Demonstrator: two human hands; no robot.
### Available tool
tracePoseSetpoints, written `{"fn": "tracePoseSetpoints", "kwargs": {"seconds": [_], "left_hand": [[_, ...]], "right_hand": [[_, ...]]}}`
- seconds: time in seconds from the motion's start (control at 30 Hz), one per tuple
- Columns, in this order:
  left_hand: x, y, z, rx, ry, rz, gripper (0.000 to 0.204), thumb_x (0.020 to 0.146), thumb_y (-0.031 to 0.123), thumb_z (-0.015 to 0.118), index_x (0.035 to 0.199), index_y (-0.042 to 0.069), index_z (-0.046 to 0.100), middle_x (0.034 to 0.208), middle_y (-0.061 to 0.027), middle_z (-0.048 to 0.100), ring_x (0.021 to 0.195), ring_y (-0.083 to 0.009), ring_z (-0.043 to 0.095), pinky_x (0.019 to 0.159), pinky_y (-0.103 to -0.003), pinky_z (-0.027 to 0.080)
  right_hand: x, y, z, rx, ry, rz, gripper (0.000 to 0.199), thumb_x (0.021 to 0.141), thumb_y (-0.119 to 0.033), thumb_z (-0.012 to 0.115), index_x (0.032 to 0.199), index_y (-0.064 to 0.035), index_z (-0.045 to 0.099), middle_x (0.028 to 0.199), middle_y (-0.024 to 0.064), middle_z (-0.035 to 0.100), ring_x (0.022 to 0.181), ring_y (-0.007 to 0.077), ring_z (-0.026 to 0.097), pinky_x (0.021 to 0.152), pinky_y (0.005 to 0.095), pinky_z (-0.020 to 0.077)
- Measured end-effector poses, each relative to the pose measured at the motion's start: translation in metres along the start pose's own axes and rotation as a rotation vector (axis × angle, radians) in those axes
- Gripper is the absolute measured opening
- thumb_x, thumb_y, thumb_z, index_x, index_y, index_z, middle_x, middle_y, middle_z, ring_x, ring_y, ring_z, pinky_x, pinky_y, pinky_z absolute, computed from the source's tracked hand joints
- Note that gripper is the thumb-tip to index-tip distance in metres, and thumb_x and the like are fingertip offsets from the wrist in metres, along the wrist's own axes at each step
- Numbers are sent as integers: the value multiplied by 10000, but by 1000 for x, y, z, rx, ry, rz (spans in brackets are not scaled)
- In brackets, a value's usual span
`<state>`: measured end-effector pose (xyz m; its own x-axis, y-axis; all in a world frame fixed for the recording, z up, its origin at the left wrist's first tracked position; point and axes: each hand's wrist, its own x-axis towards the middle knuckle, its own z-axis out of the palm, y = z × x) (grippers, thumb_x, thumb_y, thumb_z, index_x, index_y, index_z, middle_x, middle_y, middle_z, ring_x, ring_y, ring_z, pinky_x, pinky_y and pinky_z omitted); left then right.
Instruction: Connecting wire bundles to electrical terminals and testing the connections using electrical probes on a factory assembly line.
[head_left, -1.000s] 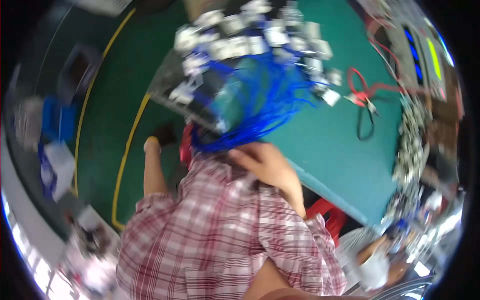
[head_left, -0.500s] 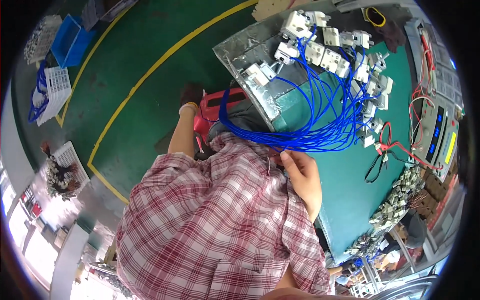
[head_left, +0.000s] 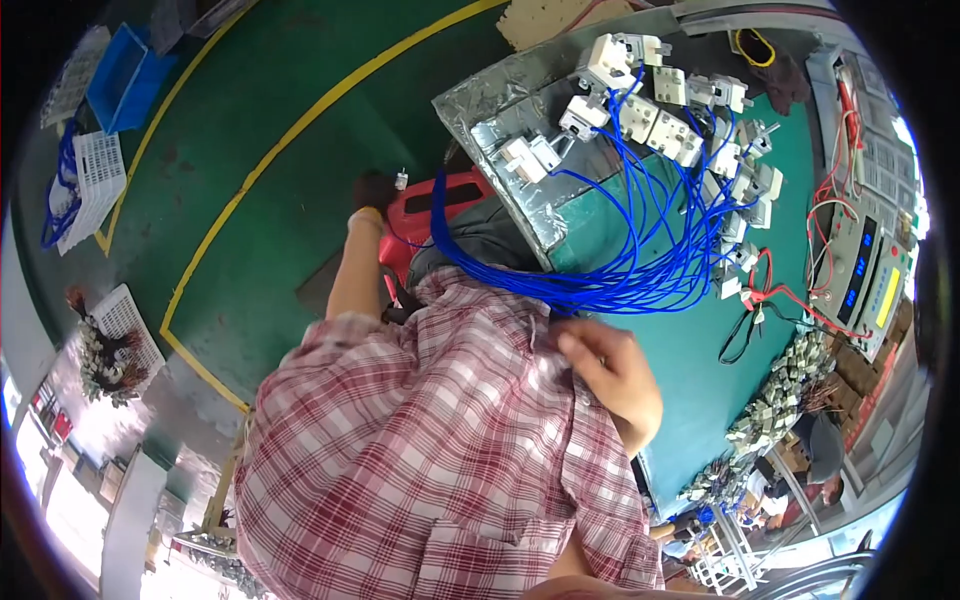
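A bundle of blue wires (head_left: 560, 290) arcs from the worktable over its near edge and hangs beside my lap. White blocky connectors (head_left: 636, 118) on the wire ends lie clustered on the table. My left hand (head_left: 373, 188), in a dark glove, is over the red stool, left of the bundle. A small white-and-metal connector (head_left: 402, 179) sticks out at its fingers, and a thin blue wire runs from the hand toward the bundle. Just below the bundle, at the table edge, is my bare right hand (head_left: 615, 372), fingers curled with thumb near index. Whatever lies inside them is hidden.
The red stool (head_left: 405, 215) is beneath me. At the right stand a bench meter (head_left: 862, 265) and red-and-black test leads (head_left: 765, 295). More connectors (head_left: 785, 400) are heaped along the table's far right. White baskets (head_left: 98, 175) and a blue bin (head_left: 128, 80) are on the floor at left.
My left hand has shifted slightly left, and the white connector has come into sight beside it. My right hand has drawn down and right, away from the blue bundle.
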<state>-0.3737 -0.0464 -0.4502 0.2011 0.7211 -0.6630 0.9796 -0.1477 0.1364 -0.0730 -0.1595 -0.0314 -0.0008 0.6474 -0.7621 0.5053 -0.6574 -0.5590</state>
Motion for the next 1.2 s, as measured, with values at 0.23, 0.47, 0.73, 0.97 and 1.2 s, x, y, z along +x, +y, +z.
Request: {"fn": "tracePoseSetpoints", "kwargs": {"seconds": [0.23,0.47,0.73,0.97,1.2], "left_hand": [[-135,22,-169,-1046,1183,82,360,868,55,537,1228,41,551,1144,-134,631,933,-275,630,803,-337,504],[-242,94,-251,-278,1141,571,411,860,91,558,1268,55,518,1160,-151,621,794,-272,634,640,-359,501],[-275,142,-273,446,1598,767,520,877,260,585,1371,248,423,1170,40,616,631,-177,533,482,-307,455],[-281,187,-269,233,1467,1146,481,901,198,548,1367,224,434,1232,-3,601,680,-194,568,559,-292,503],[-166,124,-195,-637,1022,666,548,896,241,559,1384,62,385,1175,-204,570,915,-368,596,759,-445,486]], "right_hand": [[-6,-21,-18,446,-176,-640,489,901,-315,502,1053,142,587,975,252,658,894,295,666,786,368,524],[25,-81,31,606,-80,-830,507,930,-151,551,1348,71,370,1198,192,591,1075,240,590,938,346,437],[15,-115,-8,1090,-262,-1061,427,905,-214,610,1253,18,525,949,68,649,641,100,546,647,241,435],[-46,-61,-31,961,594,-1361,323,916,-81,518,1219,32,533,955,120,633,551,129,532,541,239,438],[4,32,-118,691,993,-774,321,916,-130,521,1160,78,531,892,125,666,613,140,614,541,225,451]]}}
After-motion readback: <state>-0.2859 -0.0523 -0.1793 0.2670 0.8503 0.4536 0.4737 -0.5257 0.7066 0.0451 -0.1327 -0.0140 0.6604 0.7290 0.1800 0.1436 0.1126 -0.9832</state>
